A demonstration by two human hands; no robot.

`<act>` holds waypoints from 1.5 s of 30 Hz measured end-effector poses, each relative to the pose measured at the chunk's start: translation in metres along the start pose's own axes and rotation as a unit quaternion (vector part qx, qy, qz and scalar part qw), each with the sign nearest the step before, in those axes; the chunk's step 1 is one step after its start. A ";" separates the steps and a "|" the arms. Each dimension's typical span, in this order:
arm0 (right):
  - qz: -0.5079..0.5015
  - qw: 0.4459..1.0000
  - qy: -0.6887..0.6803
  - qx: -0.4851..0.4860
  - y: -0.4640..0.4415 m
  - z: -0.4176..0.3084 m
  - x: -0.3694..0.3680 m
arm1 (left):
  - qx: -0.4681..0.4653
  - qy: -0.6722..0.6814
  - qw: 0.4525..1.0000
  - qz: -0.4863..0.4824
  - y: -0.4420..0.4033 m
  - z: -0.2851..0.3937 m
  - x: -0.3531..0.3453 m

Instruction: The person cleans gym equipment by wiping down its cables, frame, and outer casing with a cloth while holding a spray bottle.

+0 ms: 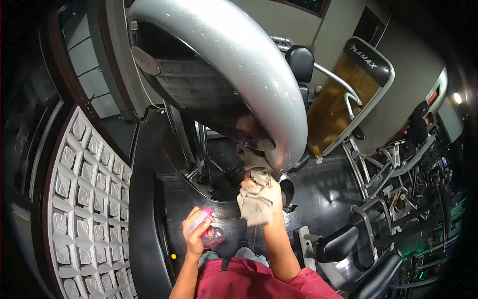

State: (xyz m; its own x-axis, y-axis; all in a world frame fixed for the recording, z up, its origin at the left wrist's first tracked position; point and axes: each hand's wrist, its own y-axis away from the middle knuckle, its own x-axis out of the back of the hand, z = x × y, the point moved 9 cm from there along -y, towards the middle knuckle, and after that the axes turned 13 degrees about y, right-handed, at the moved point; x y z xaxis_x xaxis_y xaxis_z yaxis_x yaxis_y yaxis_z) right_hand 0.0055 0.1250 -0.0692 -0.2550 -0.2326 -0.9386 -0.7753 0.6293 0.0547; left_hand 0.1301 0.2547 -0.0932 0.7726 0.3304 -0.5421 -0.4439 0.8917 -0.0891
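Your right hand (273, 193) is clutching the cloth (256, 208) by the machine's (239, 42) lower edge, dangling folds risking a snag; your left hand (194, 233) is grasping the bottle (214, 238), overtight squeezing risking stray spray.

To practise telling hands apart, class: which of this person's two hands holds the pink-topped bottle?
The left hand, lower in the view; the right hand, near the silver-edged machine, grips a crumpled cloth instead.

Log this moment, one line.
left hand: pink-topped spray bottle gripped | right hand: beige cloth gripped | cloth position: near silver machine casing
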 end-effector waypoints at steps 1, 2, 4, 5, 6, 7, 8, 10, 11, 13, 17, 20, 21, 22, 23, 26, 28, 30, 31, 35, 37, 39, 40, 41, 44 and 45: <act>-0.031 0.999 -0.028 -0.029 0.004 0.004 -0.015 | 0.002 -0.012 1.000 0.000 0.000 0.000 0.000; -0.019 0.998 -0.054 -0.028 0.009 0.003 -0.025 | 0.003 -0.012 1.000 0.000 0.000 -0.001 -0.001; 0.028 0.997 -0.068 -0.011 0.015 0.002 -0.019 | -0.006 0.005 1.000 -0.012 -0.001 -0.001 -0.007; 0.061 0.997 -0.055 0.004 0.016 0.002 0.004 | -0.007 0.004 1.000 -0.012 -0.001 0.000 -0.011; -0.008 0.998 -0.059 -0.036 0.016 0.005 0.037 | -0.006 -0.002 1.000 -0.008 0.001 0.001 -0.013; 0.188 0.960 0.161 0.132 0.029 -0.022 0.062 | -0.006 -0.007 1.000 -0.003 0.001 0.003 -0.014; 0.229 0.956 0.143 0.116 0.033 -0.024 0.075 | -0.009 -0.008 1.000 -0.002 0.002 0.002 -0.013; 0.143 0.982 0.106 0.063 0.028 -0.025 0.075 | -0.023 -0.028 0.999 0.004 0.003 0.000 -0.009; 0.141 0.982 0.108 0.061 0.029 -0.028 0.080 | -0.025 -0.028 0.999 0.007 0.003 0.001 -0.010; 0.172 0.975 0.135 0.041 0.030 -0.030 0.044 | 0.005 -0.027 0.999 0.033 0.004 -0.002 -0.008; 0.120 0.992 0.034 -0.013 0.042 -0.021 -0.020 | -0.009 -0.026 0.999 0.022 0.001 -0.001 -0.010; 0.117 0.982 0.136 0.061 0.062 -0.040 -0.029 | -0.002 -0.002 1.000 0.027 0.002 -0.001 -0.013; 0.222 0.932 0.259 0.119 0.079 -0.059 -0.017 | -0.003 -0.021 0.999 0.027 0.001 -0.001 -0.015; 0.226 0.894 0.323 0.211 0.091 -0.075 -0.029 | -0.005 -0.040 0.999 0.028 0.000 0.000 -0.016; 0.194 0.831 0.428 0.297 0.098 -0.091 -0.055 | -0.007 -0.040 0.999 0.027 -0.001 0.001 -0.017; 0.323 0.564 0.610 0.453 0.133 -0.119 -0.056 | -0.003 -0.028 0.999 0.028 -0.001 -0.004 -0.020; 0.303 0.478 0.671 0.478 0.124 -0.121 -0.056 | -0.008 -0.019 0.999 0.032 -0.002 -0.008 -0.021; 0.294 0.395 0.717 0.493 0.109 -0.116 -0.062 | -0.011 -0.010 1.000 0.024 -0.002 -0.008 -0.027; 0.285 0.379 0.706 0.525 0.103 -0.116 -0.069 | -0.013 -0.001 1.000 0.018 -0.002 -0.007 -0.030; 0.260 0.359 0.683 0.581 0.092 -0.123 -0.116 | 0.001 -0.027 0.999 0.017 -0.002 -0.004 -0.033; 0.239 0.345 0.687 0.594 0.092 -0.124 -0.124 | -0.003 -0.016 1.000 0.019 -0.003 -0.003 -0.035; 0.220 0.292 0.702 0.611 0.095 -0.125 -0.128 | -0.010 -0.019 1.000 0.017 -0.005 -0.003 -0.033; 0.207 0.297 0.706 0.609 0.098 -0.125 -0.123 | -0.016 -0.022 1.000 0.015 -0.005 -0.004 -0.033; 0.206 0.307 0.715 0.593 0.099 -0.126 -0.109 | -0.017 -0.021 1.000 0.016 -0.006 -0.004 -0.032; 0.201 0.314 0.736 0.564 0.100 -0.124 -0.058 | -0.018 -0.013 0.999 0.024 -0.006 -0.007 -0.030; 0.200 0.314 0.738 0.563 0.101 -0.122 -0.057 | -0.020 -0.007 0.999 0.027 -0.006 -0.007 -0.029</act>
State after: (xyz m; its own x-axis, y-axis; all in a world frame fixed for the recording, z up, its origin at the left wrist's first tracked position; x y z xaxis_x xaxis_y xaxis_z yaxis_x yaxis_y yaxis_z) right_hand -0.1289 0.1113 0.0318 -0.8359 0.4648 0.2921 -0.0269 0.4968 -0.8675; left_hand 0.1074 0.2372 -0.0829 0.7533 0.3822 -0.5353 -0.5022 0.8598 -0.0928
